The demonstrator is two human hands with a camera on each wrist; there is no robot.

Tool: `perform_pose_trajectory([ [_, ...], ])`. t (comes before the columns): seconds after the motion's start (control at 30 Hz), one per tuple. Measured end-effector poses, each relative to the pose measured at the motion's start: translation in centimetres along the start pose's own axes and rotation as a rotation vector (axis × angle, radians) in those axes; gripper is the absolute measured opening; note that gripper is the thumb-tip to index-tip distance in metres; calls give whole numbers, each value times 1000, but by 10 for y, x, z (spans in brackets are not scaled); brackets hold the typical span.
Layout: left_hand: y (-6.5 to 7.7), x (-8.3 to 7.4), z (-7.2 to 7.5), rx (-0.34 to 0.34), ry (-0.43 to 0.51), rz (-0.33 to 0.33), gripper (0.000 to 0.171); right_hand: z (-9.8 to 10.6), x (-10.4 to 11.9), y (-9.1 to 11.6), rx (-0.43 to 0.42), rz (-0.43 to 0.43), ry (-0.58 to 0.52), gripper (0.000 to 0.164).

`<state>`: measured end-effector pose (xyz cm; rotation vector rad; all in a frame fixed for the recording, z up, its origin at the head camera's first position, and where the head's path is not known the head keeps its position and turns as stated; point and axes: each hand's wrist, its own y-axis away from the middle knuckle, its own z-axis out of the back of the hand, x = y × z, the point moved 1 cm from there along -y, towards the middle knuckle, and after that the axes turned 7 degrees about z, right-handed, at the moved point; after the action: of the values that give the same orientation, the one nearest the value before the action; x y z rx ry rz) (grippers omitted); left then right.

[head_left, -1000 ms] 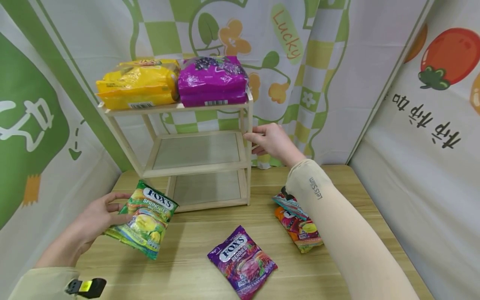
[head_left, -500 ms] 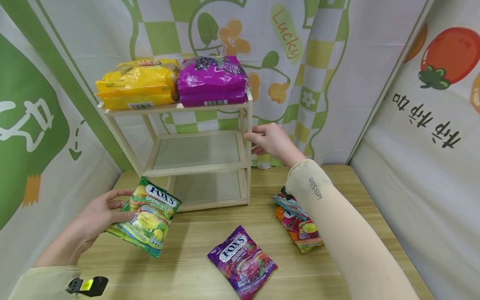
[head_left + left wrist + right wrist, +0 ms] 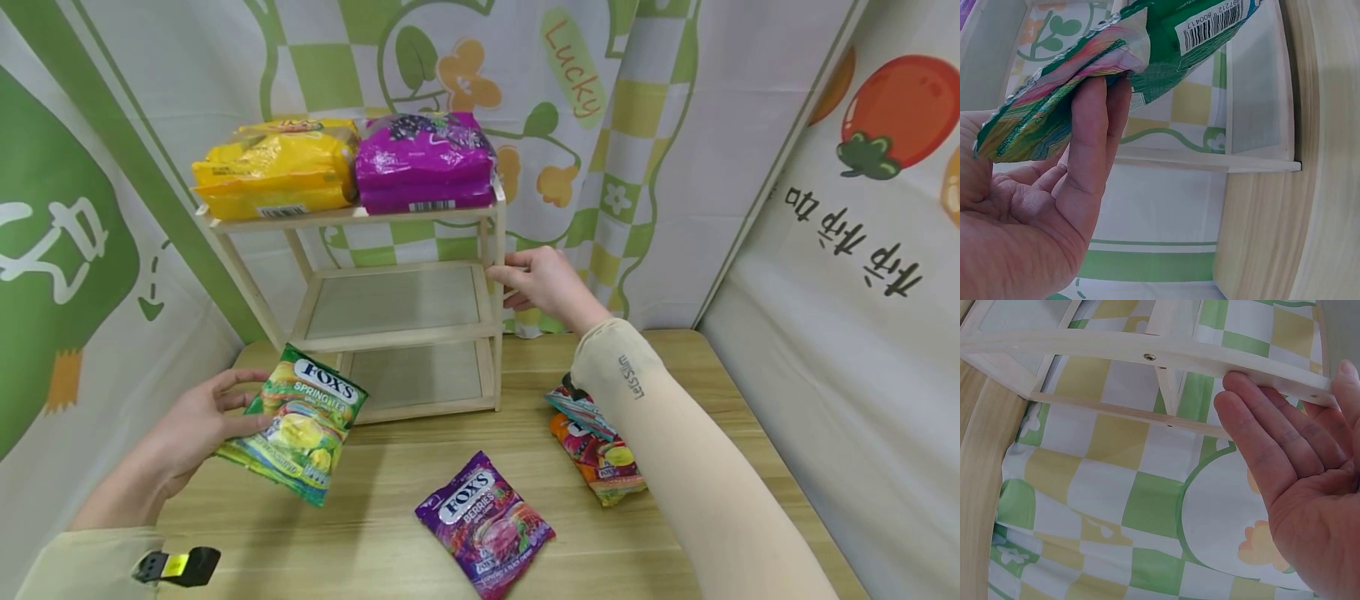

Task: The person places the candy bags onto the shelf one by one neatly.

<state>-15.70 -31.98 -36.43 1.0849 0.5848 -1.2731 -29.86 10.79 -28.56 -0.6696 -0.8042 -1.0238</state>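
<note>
Curtain (image 3: 555,83) lettered "Lucky" hangs behind a table (image 3: 375,525) bearing a rack (image 3: 397,300). From a sleeve (image 3: 667,433) marked "Let'sSlim", the right hand (image 3: 552,283) pinches the rack's right post (image 3: 498,367) between thumb and fingers. Raised at the rack's left front, a green bag (image 3: 303,427), "FOX'S SPRING TEA", is pinched in the left hand (image 3: 198,421). A purple bag (image 3: 486,529), "FOX'S BERRIES", lies on the table.
</note>
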Motion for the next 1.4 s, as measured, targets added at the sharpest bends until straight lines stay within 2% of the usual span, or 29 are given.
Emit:
perform_pose_trajectory([
  [0.47,-4,-5,3,-20,39,-36,77,0,-1,0,-5,12,-16,55],
  [0.77,-5,-11,2,-6,91,-24,79,0,-3,-1,-2,5,-10,56],
  [1.17,-5,-11,3,-1,180,-67,57,0,-2,0,1,12,-4,54],
  [1.4,-5,-11,3,11,253,-72,55,0,-2,0,-3,17,-14,51],
])
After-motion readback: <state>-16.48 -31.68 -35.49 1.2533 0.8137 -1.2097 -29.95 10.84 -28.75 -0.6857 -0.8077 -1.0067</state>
